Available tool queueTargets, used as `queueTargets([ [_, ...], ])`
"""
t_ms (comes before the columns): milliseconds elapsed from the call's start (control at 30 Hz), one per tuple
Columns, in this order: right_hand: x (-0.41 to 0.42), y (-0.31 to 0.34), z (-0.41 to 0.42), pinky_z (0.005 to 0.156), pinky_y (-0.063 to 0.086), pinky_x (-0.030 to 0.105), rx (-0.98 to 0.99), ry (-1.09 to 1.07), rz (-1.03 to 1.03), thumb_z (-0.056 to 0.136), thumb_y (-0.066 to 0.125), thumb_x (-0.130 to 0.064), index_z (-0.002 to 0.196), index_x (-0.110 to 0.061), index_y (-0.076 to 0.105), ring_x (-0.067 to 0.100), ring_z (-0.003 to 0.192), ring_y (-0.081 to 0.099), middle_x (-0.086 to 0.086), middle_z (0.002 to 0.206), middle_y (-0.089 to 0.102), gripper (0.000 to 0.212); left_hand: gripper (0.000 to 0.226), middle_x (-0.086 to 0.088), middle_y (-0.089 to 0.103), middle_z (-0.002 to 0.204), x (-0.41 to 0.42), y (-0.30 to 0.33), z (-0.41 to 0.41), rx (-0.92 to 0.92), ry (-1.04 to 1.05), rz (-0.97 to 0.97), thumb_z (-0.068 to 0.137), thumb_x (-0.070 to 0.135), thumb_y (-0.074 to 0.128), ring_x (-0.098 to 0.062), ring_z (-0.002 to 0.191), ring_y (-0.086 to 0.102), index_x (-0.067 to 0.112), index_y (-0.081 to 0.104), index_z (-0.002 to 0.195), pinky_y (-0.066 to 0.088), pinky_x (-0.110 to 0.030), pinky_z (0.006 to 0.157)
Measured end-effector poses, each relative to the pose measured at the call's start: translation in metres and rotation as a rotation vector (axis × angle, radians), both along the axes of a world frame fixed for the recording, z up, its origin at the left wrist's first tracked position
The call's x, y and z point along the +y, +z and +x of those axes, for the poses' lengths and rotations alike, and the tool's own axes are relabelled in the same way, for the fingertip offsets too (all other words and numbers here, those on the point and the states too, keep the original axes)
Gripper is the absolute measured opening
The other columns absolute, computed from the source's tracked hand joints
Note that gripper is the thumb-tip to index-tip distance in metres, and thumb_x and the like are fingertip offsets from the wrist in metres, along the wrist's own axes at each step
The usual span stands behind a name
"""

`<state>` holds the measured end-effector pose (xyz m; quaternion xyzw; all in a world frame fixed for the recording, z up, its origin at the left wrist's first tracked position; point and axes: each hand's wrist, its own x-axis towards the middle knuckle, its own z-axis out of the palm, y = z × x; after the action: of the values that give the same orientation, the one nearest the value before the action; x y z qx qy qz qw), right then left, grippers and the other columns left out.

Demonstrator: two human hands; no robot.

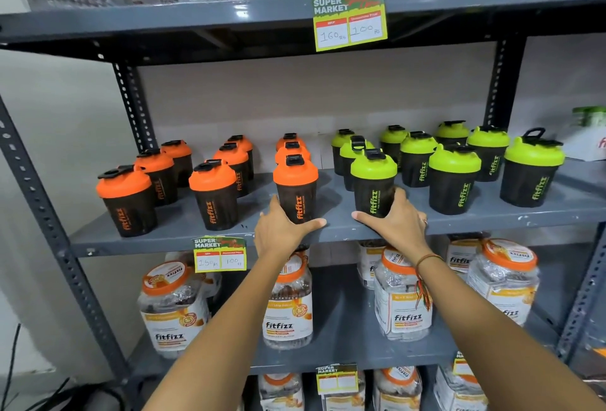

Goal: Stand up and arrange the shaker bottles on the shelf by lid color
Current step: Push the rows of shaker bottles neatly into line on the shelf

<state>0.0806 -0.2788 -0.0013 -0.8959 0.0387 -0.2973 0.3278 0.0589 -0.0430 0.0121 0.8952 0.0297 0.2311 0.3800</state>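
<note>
- Now, at the 9 o'clock end of the grey shelf (183, 230), three rows of orange-lidded shaker bottles (214, 195) are standing upright, running back toward 12 o'clock.
- Just right of them, the left hand (283, 225) is cupping the base of the front orange-lidded bottle (296, 189); the thumb is lying along the shelf edge toward 3 o'clock, and the fingers are wrapping the bottle's 9 o'clock side.
- Below, at 6 o'clock from that hand, a yellow price tag (219, 254) is hanging off the shelf lip.
- At centre right, the right hand (398, 222) is gripping the front green-lidded bottle (373, 181) low on its body, thumb pointing to 9 o'clock, fingers curling around the 3 o'clock side.
- A thread bracelet (426, 259) is sitting on that wrist.
- Toward 3 o'clock, the remaining green-lidded shaker bottles (454, 177) are standing upright in a loose cluster.
- On the lower shelf at 6 o'clock, clear jars with orange lids (170, 309) are standing.
</note>
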Motion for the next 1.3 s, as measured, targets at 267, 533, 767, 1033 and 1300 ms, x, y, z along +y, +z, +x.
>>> queueTargets([
  [267,-0.004,0.002,-0.013,0.113,0.033,0.051,-0.162,0.149,0.328,0.068,0.056,-0.085,0.152,-0.023,0.029,0.025,0.137,0.041,0.005,0.147,0.046,0.107,0.115,-0.009,0.045,0.144,0.047,0.005,0.006,0.218,-0.185,0.643,0.052,0.095,0.048,-0.027,0.135,0.039,0.014,0.045,0.133,0.019,-0.050,0.118],
  [533,-0.002,0.071,-0.022,0.069,0.041,0.007,-0.685,0.169,0.527,0.091,0.059,-0.037,0.108,-0.022,0.065,-0.001,0.094,0.057,0.000,0.109,0.064,0.024,0.024,-0.017,0.052,0.130,0.066,0.031,0.024,0.545,-0.367,0.285,0.098,0.021,0.035,-0.026,0.113,0.049,0.015,0.057,0.103,0.032,-0.049,0.107],
  [767,-0.028,0.153,0.036,0.085,0.050,0.029,-0.315,0.284,0.424,0.083,0.073,-0.021,0.099,-0.017,0.073,0.010,0.087,0.061,0.000,0.095,0.069,0.016,0.044,-0.015,0.045,0.145,0.056,-0.004,0.030,0.136,-0.151,0.628,0.101,0.033,0.025,-0.029,0.135,0.039,0.006,0.047,0.129,0.025,-0.046,0.113],
  [1033,-0.013,0.165,0.115,0.103,0.041,0.027,0.254,0.305,-0.225,0.078,0.079,-0.043,0.132,-0.022,0.059,0.025,0.127,0.053,0.010,0.138,0.057,0.062,0.055,-0.010,0.030,0.157,0.055,-0.017,0.033,0.079,-0.057,0.702,0.102,0.035,0.021,-0.018,0.146,0.023,0.008,0.030,0.149,0.015,-0.039,0.119],
  [1300,-0.011,0.156,0.149,0.105,0.040,0.030,0.385,0.371,-0.274,0.074,0.080,-0.051,0.145,-0.024,0.046,0.022,0.130,0.049,0.003,0.146,0.051,0.083,0.055,-0.004,0.027,0.158,0.057,-0.021,0.037,0.049,-0.026,0.700,0.102,0.037,0.020,-0.012,0.146,0.020,0.012,0.027,0.151,0.010,-0.034,0.120],
])
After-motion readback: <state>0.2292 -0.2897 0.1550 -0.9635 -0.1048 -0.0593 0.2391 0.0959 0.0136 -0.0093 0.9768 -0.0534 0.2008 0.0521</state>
